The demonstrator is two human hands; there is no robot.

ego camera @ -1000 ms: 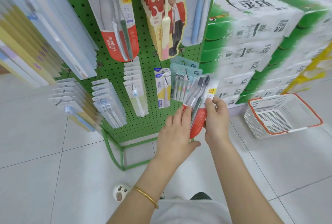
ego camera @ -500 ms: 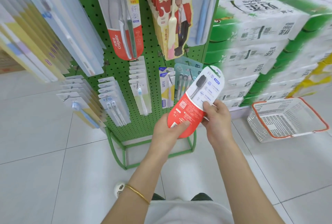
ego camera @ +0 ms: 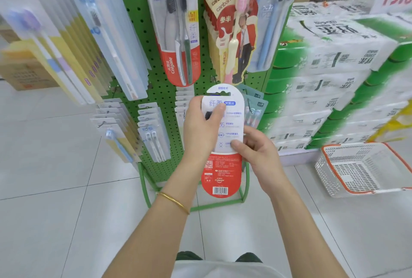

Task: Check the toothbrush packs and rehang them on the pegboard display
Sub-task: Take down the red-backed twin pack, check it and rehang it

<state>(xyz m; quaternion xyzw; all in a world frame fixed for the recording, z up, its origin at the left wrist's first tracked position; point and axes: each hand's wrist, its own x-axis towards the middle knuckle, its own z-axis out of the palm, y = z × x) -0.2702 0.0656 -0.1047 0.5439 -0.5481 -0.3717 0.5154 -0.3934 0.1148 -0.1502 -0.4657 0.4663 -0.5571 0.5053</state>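
The toothbrush pack has swung from tilted to upright, its printed back facing the camera, in front of the green pegboard. The left hand grips its upper left edge, thumb across the card. The right hand pinches the right edge. A white basket sits on the floor nearby.

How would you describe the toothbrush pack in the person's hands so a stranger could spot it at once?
Find the green pegboard stand. In front of its lower half, the left hand and right hand hold one pack upright. Unlike the hung packs, it shows its back: white above, red below with a barcode.
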